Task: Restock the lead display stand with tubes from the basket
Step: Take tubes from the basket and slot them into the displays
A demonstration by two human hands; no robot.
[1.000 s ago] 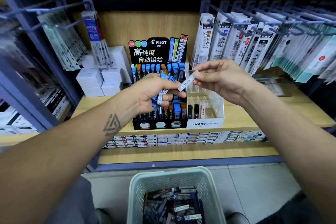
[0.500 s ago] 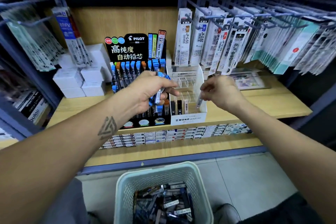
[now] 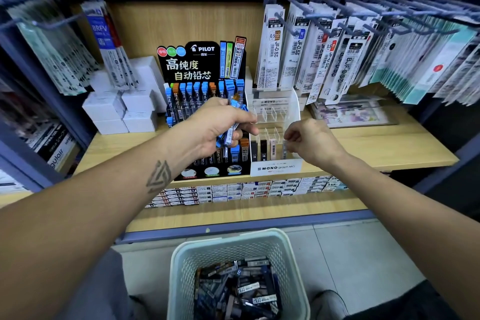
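Right hand fingertips hide tube top — left racks blurred.

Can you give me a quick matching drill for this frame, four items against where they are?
Items:
1. left hand
2. right hand
3. basket
4. white boxes

Places:
A. on the floor below the shelf, holding loose tubes
B. stacked on the shelf left of the Pilot stand
C. at the front row of the MONO stand, on a clear tube
D. in front of the Pilot stand, gripping a bundle of tubes

Pairs: 1-D, 2-C, 3-A, 4-B
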